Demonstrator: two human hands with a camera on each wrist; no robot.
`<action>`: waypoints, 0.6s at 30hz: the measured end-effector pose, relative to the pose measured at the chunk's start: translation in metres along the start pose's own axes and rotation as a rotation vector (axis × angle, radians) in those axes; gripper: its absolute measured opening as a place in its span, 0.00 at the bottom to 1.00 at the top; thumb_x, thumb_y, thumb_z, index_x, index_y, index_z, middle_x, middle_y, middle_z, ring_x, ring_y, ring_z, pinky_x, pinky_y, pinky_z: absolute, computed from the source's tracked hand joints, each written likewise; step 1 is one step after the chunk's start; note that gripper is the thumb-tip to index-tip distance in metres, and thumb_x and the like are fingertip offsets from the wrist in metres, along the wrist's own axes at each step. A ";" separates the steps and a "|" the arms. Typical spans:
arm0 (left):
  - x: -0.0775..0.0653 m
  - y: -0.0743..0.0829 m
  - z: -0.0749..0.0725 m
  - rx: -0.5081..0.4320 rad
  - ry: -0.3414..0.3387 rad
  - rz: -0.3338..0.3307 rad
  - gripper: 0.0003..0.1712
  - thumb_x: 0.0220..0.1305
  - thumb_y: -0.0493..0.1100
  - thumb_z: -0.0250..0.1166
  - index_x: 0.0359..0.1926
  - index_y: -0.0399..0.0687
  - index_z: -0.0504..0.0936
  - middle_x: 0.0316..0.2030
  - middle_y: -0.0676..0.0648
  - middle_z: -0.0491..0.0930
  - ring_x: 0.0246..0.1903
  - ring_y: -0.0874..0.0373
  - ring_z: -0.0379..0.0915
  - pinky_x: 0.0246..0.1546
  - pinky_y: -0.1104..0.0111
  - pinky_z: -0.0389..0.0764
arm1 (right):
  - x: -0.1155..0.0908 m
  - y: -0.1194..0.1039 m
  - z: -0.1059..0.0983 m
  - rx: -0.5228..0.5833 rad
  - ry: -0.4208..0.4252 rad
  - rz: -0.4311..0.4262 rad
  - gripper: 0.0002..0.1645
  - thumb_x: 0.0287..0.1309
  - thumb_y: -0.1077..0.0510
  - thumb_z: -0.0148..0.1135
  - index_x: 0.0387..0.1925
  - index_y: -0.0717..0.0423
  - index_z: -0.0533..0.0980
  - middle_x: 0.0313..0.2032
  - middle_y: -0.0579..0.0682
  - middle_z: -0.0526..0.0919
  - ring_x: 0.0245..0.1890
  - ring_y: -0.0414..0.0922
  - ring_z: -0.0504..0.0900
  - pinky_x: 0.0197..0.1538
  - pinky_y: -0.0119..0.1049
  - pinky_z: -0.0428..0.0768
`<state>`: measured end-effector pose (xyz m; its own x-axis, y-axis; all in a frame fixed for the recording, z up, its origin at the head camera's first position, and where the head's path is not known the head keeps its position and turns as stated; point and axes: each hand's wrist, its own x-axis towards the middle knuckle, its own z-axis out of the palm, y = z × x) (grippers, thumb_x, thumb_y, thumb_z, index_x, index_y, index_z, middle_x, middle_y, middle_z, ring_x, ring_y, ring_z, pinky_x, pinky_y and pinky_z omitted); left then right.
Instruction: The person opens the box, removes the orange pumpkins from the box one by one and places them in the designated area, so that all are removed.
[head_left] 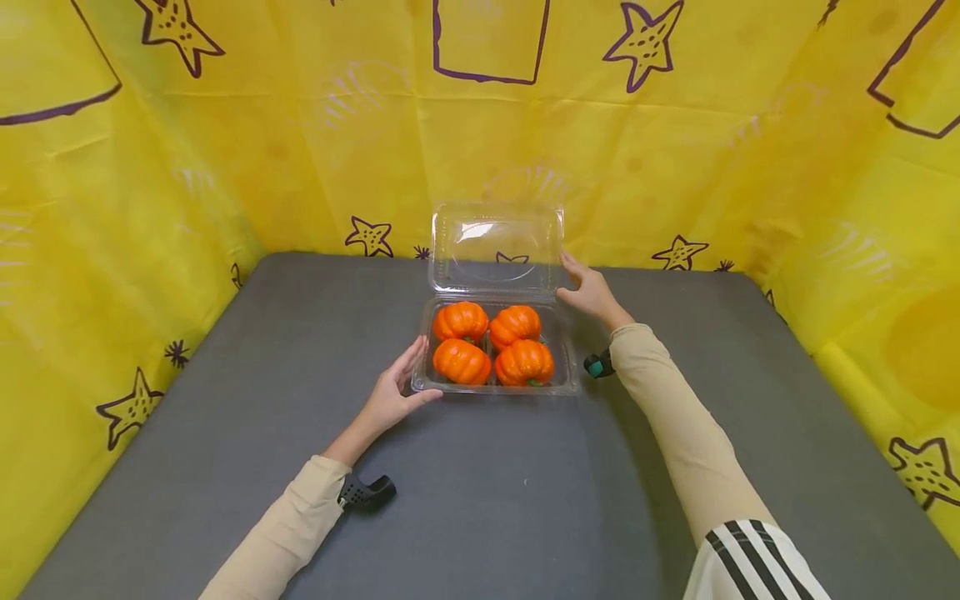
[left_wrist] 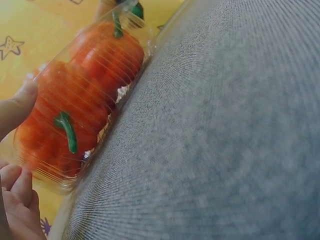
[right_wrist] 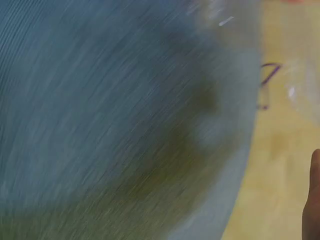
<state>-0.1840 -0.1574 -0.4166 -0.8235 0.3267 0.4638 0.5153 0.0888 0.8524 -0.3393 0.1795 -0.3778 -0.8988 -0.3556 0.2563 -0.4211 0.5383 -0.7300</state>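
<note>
A clear plastic clamshell box (head_left: 567,367) sits near the back of the grey table, its lid (head_left: 498,242) raised and leaning back. Several small orange pumpkins (head_left: 462,362) with green stems lie inside in two rows. My left hand (head_left: 388,400) grips the box's front left corner, thumb at the front and fingers along the left side. In the left wrist view, the thumb (left_wrist: 22,105) lies against the ribbed wall. My right hand (head_left: 588,293) touches the right edge of the lid with its fingertips, fingers extended. The right wrist view is blurred and catches only one finger (right_wrist: 312,200).
The grey table (head_left: 480,500) stretches out in front of the box. A yellow cloth (head_left: 300,150) with drawn stars hangs behind it and on both sides. Dark wrist devices sit on the left wrist (head_left: 367,493) and right wrist (head_left: 598,364).
</note>
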 end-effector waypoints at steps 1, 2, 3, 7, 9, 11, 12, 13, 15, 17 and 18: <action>0.000 0.000 0.000 0.006 -0.001 0.000 0.45 0.40 0.16 0.63 0.60 0.16 0.49 0.59 0.24 0.51 0.58 0.34 0.49 0.57 0.66 0.55 | -0.001 0.002 0.001 -0.042 -0.004 0.005 0.36 0.52 0.67 0.52 0.64 0.68 0.53 0.65 0.57 0.52 0.60 0.56 0.60 0.58 0.45 0.61; 0.000 0.000 0.001 0.010 0.000 0.004 0.45 0.40 0.16 0.64 0.60 0.16 0.49 0.59 0.24 0.52 0.58 0.34 0.50 0.57 0.66 0.55 | -0.002 0.004 0.001 -0.079 -0.008 0.008 0.36 0.52 0.66 0.52 0.63 0.68 0.54 0.65 0.58 0.53 0.59 0.57 0.61 0.58 0.45 0.62; 0.000 -0.004 0.001 0.012 0.002 0.011 0.45 0.40 0.17 0.64 0.60 0.17 0.50 0.59 0.25 0.52 0.59 0.35 0.50 0.57 0.66 0.55 | -0.002 0.005 0.002 -0.114 -0.013 0.012 0.35 0.53 0.65 0.51 0.63 0.69 0.54 0.64 0.59 0.53 0.57 0.58 0.63 0.57 0.45 0.62; -0.002 -0.022 0.000 0.018 0.004 0.034 0.46 0.42 0.21 0.66 0.62 0.22 0.51 0.60 0.28 0.54 0.60 0.39 0.51 0.57 0.69 0.55 | -0.003 0.007 0.002 -0.154 -0.030 0.026 0.32 0.56 0.64 0.46 0.62 0.69 0.55 0.63 0.60 0.55 0.55 0.60 0.65 0.57 0.46 0.62; -0.003 -0.030 -0.001 0.017 0.007 0.045 0.47 0.42 0.23 0.67 0.62 0.24 0.52 0.61 0.30 0.54 0.60 0.41 0.52 0.57 0.71 0.56 | -0.003 0.009 0.003 -0.165 -0.036 0.024 0.31 0.57 0.64 0.45 0.62 0.69 0.56 0.63 0.61 0.56 0.56 0.59 0.64 0.57 0.46 0.62; -0.004 -0.031 -0.001 0.019 0.008 0.050 0.47 0.42 0.23 0.68 0.62 0.24 0.52 0.61 0.30 0.55 0.60 0.42 0.52 0.57 0.70 0.56 | -0.004 0.010 0.004 -0.166 -0.055 0.023 0.30 0.58 0.63 0.43 0.62 0.71 0.56 0.62 0.63 0.56 0.58 0.58 0.61 0.59 0.46 0.60; -0.004 -0.031 -0.002 0.020 0.010 0.050 0.47 0.41 0.23 0.68 0.62 0.24 0.52 0.61 0.30 0.55 0.60 0.42 0.52 0.57 0.71 0.57 | -0.005 0.011 0.004 -0.167 -0.068 0.027 0.30 0.59 0.62 0.42 0.61 0.71 0.56 0.62 0.63 0.56 0.59 0.58 0.60 0.59 0.45 0.59; -0.005 -0.031 -0.002 0.024 0.012 0.050 0.47 0.41 0.22 0.68 0.62 0.24 0.52 0.60 0.30 0.55 0.60 0.42 0.53 0.57 0.71 0.57 | -0.005 0.011 0.005 -0.164 -0.080 0.034 0.30 0.59 0.62 0.42 0.62 0.71 0.55 0.63 0.63 0.55 0.60 0.57 0.58 0.60 0.45 0.58; -0.004 -0.028 -0.002 0.035 0.014 0.044 0.47 0.41 0.21 0.67 0.62 0.23 0.53 0.60 0.30 0.55 0.59 0.41 0.53 0.56 0.71 0.57 | -0.005 0.010 0.005 -0.169 -0.104 0.050 0.29 0.60 0.61 0.40 0.62 0.71 0.55 0.63 0.63 0.55 0.61 0.57 0.56 0.60 0.46 0.56; -0.003 -0.022 -0.002 0.043 0.014 0.042 0.46 0.40 0.20 0.67 0.61 0.21 0.52 0.60 0.28 0.55 0.59 0.39 0.53 0.56 0.71 0.57 | -0.004 0.010 0.005 -0.170 -0.125 0.070 0.29 0.61 0.61 0.39 0.62 0.71 0.54 0.63 0.63 0.54 0.62 0.57 0.55 0.61 0.46 0.54; -0.003 -0.019 -0.001 0.047 0.013 0.041 0.46 0.40 0.19 0.66 0.61 0.20 0.52 0.59 0.28 0.55 0.59 0.38 0.53 0.56 0.70 0.57 | -0.003 0.010 0.005 -0.167 -0.133 0.086 0.29 0.61 0.60 0.38 0.63 0.70 0.54 0.64 0.62 0.53 0.62 0.57 0.54 0.61 0.46 0.53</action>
<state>-0.1916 -0.1613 -0.4336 -0.8044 0.3187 0.5013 0.5589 0.1198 0.8206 -0.3401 0.1819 -0.3890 -0.9131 -0.3945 0.1032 -0.3675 0.6864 -0.6275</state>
